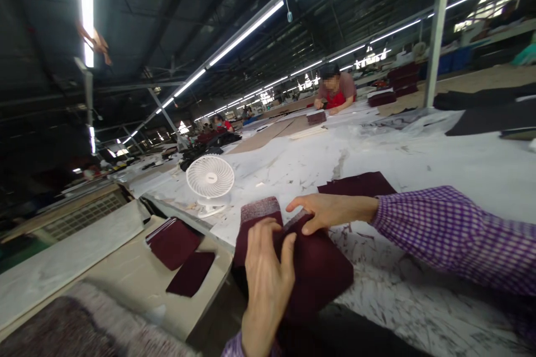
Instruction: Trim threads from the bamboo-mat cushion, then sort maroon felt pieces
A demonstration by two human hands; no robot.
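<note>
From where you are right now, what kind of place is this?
It looks like a workshop where people cut or sew cloth. There are dark red cloth pieces on the side table, a long white table with more cloth, and another person working farther along it.

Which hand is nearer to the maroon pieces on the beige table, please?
Left. The left hand is right of the maroon pieces; the right hand is farther right and forward.

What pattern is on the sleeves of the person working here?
Purple and white checks, clearest on the right sleeve in the head view.
</note>
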